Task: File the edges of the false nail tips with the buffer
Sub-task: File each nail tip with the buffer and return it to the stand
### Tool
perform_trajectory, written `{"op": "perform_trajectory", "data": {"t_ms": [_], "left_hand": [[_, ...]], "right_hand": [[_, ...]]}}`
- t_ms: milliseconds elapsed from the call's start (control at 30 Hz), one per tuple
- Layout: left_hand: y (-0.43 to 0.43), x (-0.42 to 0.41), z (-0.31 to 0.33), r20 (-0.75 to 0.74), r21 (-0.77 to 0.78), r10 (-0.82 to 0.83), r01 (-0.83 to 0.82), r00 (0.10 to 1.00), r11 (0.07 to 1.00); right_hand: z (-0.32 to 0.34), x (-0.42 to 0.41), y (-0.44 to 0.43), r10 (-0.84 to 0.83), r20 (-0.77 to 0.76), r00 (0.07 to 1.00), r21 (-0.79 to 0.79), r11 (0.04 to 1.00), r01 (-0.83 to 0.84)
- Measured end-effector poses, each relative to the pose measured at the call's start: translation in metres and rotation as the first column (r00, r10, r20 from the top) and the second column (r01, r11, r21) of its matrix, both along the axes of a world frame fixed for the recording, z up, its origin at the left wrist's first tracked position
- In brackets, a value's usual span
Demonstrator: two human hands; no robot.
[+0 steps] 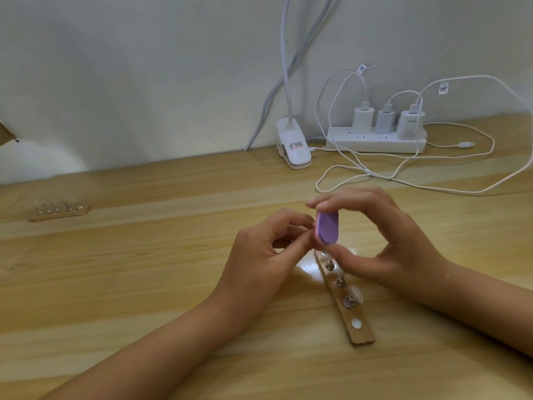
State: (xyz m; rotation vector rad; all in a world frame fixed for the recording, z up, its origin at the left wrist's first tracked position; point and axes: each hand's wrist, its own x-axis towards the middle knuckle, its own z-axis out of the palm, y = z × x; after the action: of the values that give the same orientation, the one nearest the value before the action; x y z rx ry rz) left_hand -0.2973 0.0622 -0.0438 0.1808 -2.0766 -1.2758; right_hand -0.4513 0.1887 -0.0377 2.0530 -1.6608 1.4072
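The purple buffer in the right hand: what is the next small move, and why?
Probably a short stroke of the buffer along what the left hand pinches against its left edge, likely a nail tip, though the fingers hide it. The right hand grips the buffer upright between thumb and fingers.

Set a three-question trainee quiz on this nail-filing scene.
1. True or false: the left hand lies flat on the table.
2. Which hand grips the purple buffer?
3. How many chargers are plugged into the power strip: A two, B three, C five?
Key: 1 false; 2 the right hand; 3 B.
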Motion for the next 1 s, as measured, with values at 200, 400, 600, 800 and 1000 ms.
{"op": "perform_trajectory", "data": {"t_ms": [200, 400, 600, 800, 1000], "left_hand": [[-0.0008, -0.0009, -0.0006, -0.005, 0.05, -0.023, 0.023, 1.0, 0.998], [-0.0021, -0.0016, -0.0012, -0.007, 0.107, -0.025, 0.026, 1.0, 0.994], [-0.0009, -0.0014, -0.0008, -0.006, 0.067, -0.011, 0.011, 1.0, 0.998], [-0.0011, -0.0022, -0.0017, -0.01, 0.0, -0.008, 0.008, 1.0, 1.0], [-0.0009, -0.0017, -0.0018, -0.032, -0.001, -0.007, 0.007, 0.999, 1.0]], "right_hand": [[0.0011, -0.0002, -0.0013, -0.024, -0.051, 0.998, -0.019, 1.0, 0.023], [-0.0014, 0.0016, -0.0018, -0.019, -0.01, 1.0, -0.006, 1.0, 0.019], [-0.0022, 0.0011, -0.0022, 0.048, 0.107, 0.993, 0.006, 0.999, -0.049], [-0.0024, 0.0, -0.0021, 0.029, 0.119, 0.993, 0.031, 0.999, -0.032], [-0.0018, -0.0008, -0.0027, 0.007, 0.179, 0.984, 0.041, 0.999, -0.015]]}}
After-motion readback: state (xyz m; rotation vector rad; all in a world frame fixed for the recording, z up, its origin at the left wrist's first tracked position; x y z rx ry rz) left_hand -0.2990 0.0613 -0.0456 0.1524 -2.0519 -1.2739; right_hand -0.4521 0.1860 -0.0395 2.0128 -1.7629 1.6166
